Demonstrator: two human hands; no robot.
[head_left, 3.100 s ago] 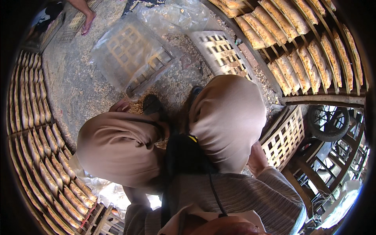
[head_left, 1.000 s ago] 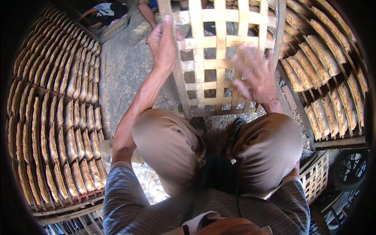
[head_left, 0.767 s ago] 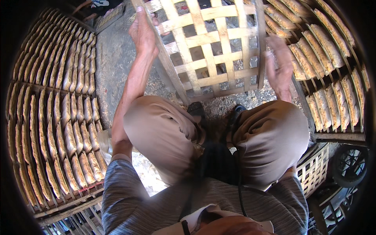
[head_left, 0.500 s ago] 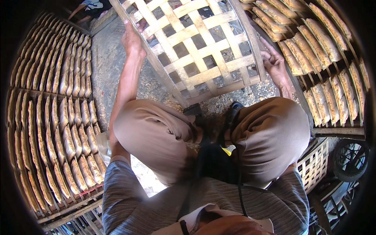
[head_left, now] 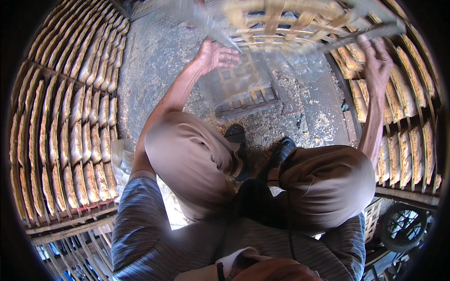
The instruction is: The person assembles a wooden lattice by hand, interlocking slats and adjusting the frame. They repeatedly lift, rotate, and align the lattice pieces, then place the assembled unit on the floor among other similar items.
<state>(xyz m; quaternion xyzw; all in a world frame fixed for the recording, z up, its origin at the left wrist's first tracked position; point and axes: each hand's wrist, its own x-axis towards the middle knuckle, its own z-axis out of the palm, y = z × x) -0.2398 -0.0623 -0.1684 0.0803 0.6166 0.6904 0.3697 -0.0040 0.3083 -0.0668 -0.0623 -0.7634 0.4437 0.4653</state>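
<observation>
A woven bamboo tray (head_left: 286,23) with a wooden frame is raised and tilted at the top of the view, smeared by motion. My left hand (head_left: 213,57) is open, its fingers stretched out just below the frame's left rail; whether they touch it I cannot tell. Bent fingers of my right hand (head_left: 378,60) are at the tray's right rail, seemingly gripping it. On the floor between my hands lies a smaller lattice panel (head_left: 248,99), with what looks like clear plastic sheet (head_left: 208,86) over it.
Racks of pale, brown-edged slabs stand on the left (head_left: 70,126) and right (head_left: 403,103). Crumbs litter the grey floor (head_left: 323,122). My bent knees (head_left: 187,150) are close below. Behind the right rack is a spoked wheel (head_left: 404,227).
The bamboo tray has moved up and away, tilting toward the right. My left hand has come off its rail and opened. My right hand has moved up and right, uncovering the lattice panel.
</observation>
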